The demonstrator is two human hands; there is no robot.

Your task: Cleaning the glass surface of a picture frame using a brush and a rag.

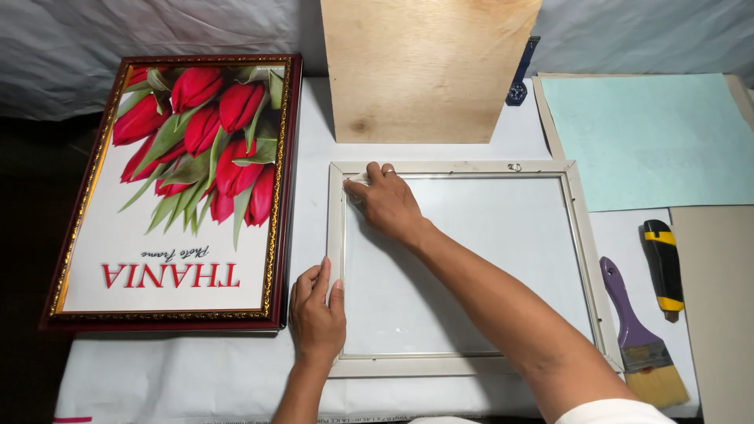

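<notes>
Left hand (316,310) lies flat, grip open, pinning the white frame's (463,167) left rail to the counter (196,369), likely steadying it while the right hand (382,200), grip closed on a small white cloth (356,180), presses the glass (471,267) corner.

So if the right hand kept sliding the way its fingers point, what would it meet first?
The right hand points up-left into the white frame's top-left corner, so it would likely meet the frame's raised edge first, then the red tulip picture beyond.

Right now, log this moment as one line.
left hand: steadies white frame | right hand: presses white cloth on glass | nearby: paintbrush, utility knife
</notes>
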